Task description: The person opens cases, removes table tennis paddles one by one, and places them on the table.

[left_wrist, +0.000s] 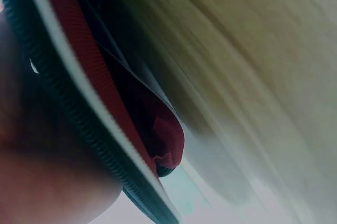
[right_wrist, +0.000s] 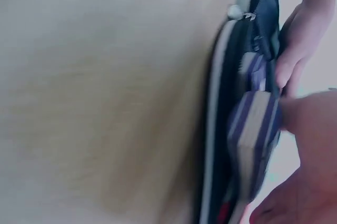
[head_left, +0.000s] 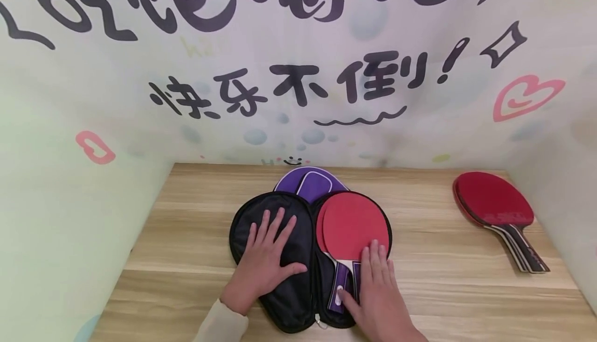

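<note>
A black zip case (head_left: pixel 284 305) lies opened out like a book on the table. Two red table tennis paddles (head_left: pixel 352 225) overlap in its right half, with purple-and-white handles (head_left: pixel 339 300) toward me. My left hand (head_left: pixel 263 261) rests with spread fingers on the left half. Straight fingers of my right hand (head_left: pixel 380 290) lie over the upper paddle's edge and handle, the thumb touching the other handle. In the right wrist view a handle end (right_wrist: pixel 250 124) shows beside the case's zipper pull (right_wrist: pixel 239 12). The left wrist view shows the case's zipper edge (left_wrist: pixel 79 103) close up.
A purple piece with white piping (head_left: pixel 305 179), partly hidden, lies behind the case. Two more red paddles (head_left: pixel 494 199) with dark handles are stacked at the table's right. A printed cloth wall (head_left: pixel 289 140) borders the wooden table (head_left: pixel 186 228) at the back.
</note>
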Demonstrator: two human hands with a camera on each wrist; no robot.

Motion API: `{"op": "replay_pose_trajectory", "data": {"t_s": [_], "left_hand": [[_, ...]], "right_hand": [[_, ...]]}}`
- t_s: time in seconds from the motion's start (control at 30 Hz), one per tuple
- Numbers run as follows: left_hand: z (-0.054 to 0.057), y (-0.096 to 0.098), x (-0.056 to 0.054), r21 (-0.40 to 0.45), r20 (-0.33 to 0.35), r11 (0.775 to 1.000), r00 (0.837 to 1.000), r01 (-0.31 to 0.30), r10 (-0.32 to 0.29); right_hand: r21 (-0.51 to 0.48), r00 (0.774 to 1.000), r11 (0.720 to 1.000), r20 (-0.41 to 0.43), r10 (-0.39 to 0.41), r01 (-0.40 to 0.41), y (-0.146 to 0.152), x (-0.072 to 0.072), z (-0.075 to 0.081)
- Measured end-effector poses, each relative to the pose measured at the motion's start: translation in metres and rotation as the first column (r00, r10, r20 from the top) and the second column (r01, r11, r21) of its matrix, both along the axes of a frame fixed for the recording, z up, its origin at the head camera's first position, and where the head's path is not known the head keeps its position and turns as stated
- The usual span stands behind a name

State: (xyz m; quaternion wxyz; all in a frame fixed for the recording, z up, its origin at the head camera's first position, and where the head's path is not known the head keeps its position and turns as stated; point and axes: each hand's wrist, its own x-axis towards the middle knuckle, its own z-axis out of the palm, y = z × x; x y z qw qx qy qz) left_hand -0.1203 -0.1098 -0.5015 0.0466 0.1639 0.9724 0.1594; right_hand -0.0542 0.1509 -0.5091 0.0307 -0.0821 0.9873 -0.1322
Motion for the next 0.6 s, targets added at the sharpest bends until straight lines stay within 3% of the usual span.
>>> {"op": "replay_pose_trajectory", "data": {"t_s": [0.13,0.4,0.53,0.6], "left_hand": [[-0.001,0.001,-0.002,0.003,0.016,1.000,1.000,-0.002,0.002],[-0.003,0.000,-0.002,0.005,0.023,1.000,1.000,-0.006,0.006],[-0.005,0.000,-0.002,0.008,0.026,1.000,1.000,-0.004,0.004],[-0.005,0.000,-0.002,0.010,0.027,1.000,1.000,-0.004,0.004]], "right_hand": [[-0.019,0.997,0.997,-0.007,-0.081,0.081,0.015,0.009,-0.010],[-0.044,0.981,0.982,0.073,-0.182,0.185,0.025,0.019,-0.020],[-0.132,0.975,0.970,0.115,-0.190,0.204,0.031,0.018,-0.020],[-0.183,0.973,0.957,0.098,-0.208,0.223,0.035,0.017,-0.017]]}}
